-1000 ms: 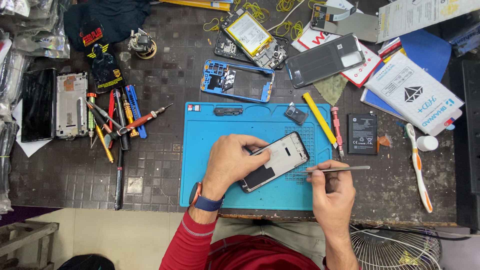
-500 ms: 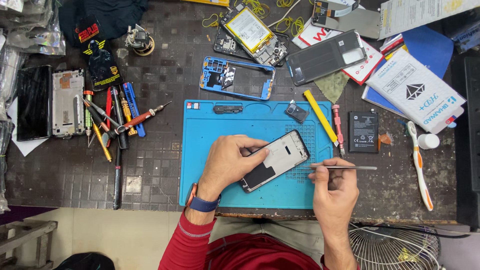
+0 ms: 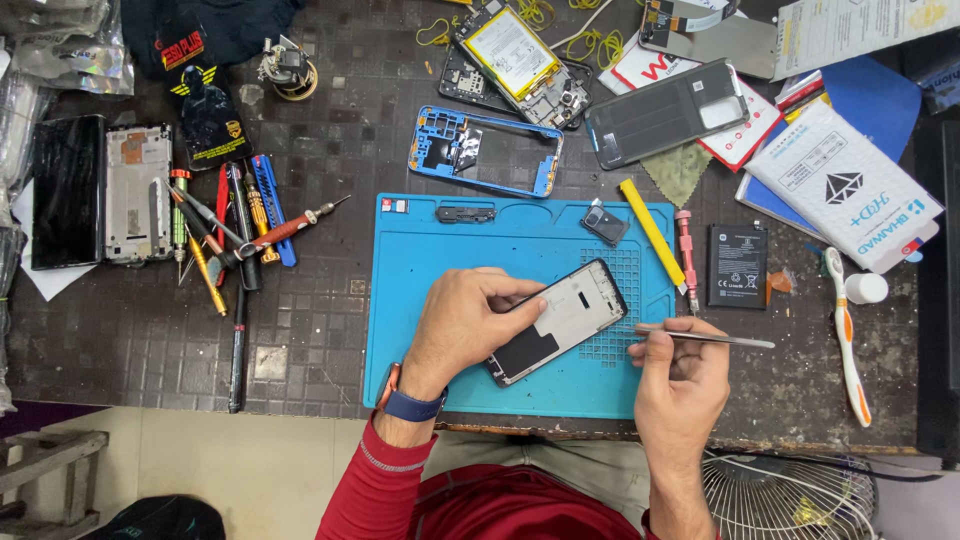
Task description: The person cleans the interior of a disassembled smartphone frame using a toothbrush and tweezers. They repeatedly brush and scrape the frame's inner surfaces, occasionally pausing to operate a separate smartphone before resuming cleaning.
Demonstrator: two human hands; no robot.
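Little has moved since half a second ago: my right hand [image 3: 683, 385] still pinches thin metal tweezers [image 3: 705, 338], fingers closed on them, tips just right of the phone frame [image 3: 557, 321]. My left hand [image 3: 467, 322] clamps that flat black-rimmed frame from its left, fingers curled over the edge, on the blue rubber mat [image 3: 430, 330]. Far on the mat lie a small black camera module [image 3: 605, 222] and a yellow plastic pry stick [image 3: 651, 231]. Right of them, a black rectangular battery [image 3: 738, 265]. Screwdrivers [image 3: 235, 225] crowd the dark tiled table [image 3: 310, 320] at left.
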